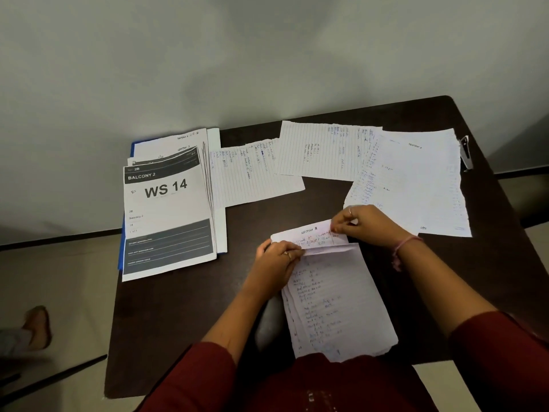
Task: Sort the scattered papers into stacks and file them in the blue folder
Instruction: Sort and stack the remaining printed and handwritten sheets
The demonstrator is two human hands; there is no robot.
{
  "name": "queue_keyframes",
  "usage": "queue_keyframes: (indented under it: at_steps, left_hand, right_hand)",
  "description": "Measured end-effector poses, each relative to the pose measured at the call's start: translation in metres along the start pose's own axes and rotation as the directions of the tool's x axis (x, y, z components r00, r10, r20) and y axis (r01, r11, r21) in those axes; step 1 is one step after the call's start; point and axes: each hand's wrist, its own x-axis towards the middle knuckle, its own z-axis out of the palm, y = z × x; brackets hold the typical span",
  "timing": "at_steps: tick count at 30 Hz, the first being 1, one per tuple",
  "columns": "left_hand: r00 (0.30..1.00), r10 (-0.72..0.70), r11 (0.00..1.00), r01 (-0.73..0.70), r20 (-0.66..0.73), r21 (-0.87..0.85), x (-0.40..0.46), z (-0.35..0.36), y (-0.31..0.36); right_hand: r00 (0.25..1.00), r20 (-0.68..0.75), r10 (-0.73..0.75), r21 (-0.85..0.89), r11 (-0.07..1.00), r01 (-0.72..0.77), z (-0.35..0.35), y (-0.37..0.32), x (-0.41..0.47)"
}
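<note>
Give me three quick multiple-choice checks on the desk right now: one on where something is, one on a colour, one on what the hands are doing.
1. Where is the stapler?
A. far right edge of the table
B. on the printed stack
C. on the floor

2. What colour is the folder under the printed stack?
A. red
B. blue
C. green

3. What are the hands doing?
A. both resting flat on bare table
B. both holding the folded-over top sheet
C. both lifting the folder

Answers:
1 A, it lies beside the rightmost sheet at the table edge.
2 B, a blue edge shows along the stack's left side.
3 B, the left hand and right hand pinch the top sheet of the near stack.
</note>
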Motion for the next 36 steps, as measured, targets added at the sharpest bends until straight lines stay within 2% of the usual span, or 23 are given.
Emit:
queue_keyframes:
  at_steps: [1,3,7,12,15,18,20,22,24,26,28,31,34,36]
  left_hand:
    - [1.000,0.014,1.000,-0.014,0.001,-0.002,0.000,-0.001,0.001]
    - [0.999,0.027,1.000,-0.027,0.019,-0.008,0.001,-0.004,0.005]
    - [0.995,-0.096,0.988,0.097,0.020,-0.116,0.005,-0.009,0.008]
    - [1.000,0.029,0.999,-0.029,-0.007,-0.037,0.001,-0.008,0.004]
    - [0.997,0.045,0.999,-0.046,-0.059,-0.024,-0.002,-0.003,0.003]
    - [0.993,0.049,0.998,-0.052,-0.108,-0.023,-0.002,0.003,0.002]
    - [0.990,0.061,0.998,-0.064,-0.125,-0.021,-0.001,0.004,0.000]
    - [0.995,0.028,0.999,-0.032,-0.098,-0.037,0.000,0.004,0.000]
    - [0.999,-0.007,0.999,0.006,-0.040,-0.039,0.001,0.003,0.000]
    - [1.000,-0.015,0.999,0.015,0.004,-0.031,0.002,0.000,0.001]
    - [1.000,-0.022,0.998,0.023,0.004,-0.053,0.003,0.000,0.002]
    - [0.997,-0.059,0.993,0.054,-0.049,-0.104,0.002,0.001,0.004]
    - [0.994,-0.078,0.986,0.067,-0.071,-0.151,0.001,0.000,0.006]
    - [0.997,-0.014,0.995,0.007,-0.074,-0.101,0.001,0.001,0.004]
  right_hand:
    - [0.999,-0.053,-0.005,-0.097,0.995,0.000,0.003,0.001,0.007]
    - [0.998,-0.065,0.006,-0.253,0.967,-0.022,0.008,0.002,0.020]
    - [0.998,-0.054,0.044,-0.346,0.936,-0.060,0.012,0.002,0.031]
    - [0.992,-0.098,-0.079,-0.485,0.874,0.022,0.011,-0.003,0.022]
    - [0.978,-0.107,-0.178,-0.585,0.807,0.083,0.012,-0.001,0.014]
    - [0.976,-0.076,-0.204,-0.552,0.824,0.129,0.014,0.004,0.005]
    - [0.983,-0.006,-0.185,-0.454,0.876,0.162,0.012,0.004,-0.001]
    - [0.985,0.105,-0.135,-0.242,0.957,0.157,0.006,0.001,-0.008]
    - [0.983,0.167,-0.080,0.007,0.997,0.080,0.001,-0.005,-0.013]
    - [0.997,0.064,-0.052,0.100,0.994,0.045,0.004,-0.005,-0.008]
    - [0.998,-0.065,-0.025,-0.049,0.999,0.022,0.009,0.000,0.004]
    - [0.996,-0.086,0.027,-0.322,0.945,-0.054,0.017,0.004,0.020]
    - [0.993,-0.115,0.023,-0.367,0.928,-0.064,0.018,0.000,0.024]
    - [0.991,-0.133,-0.015,-0.401,0.915,-0.040,0.018,-0.002,0.022]
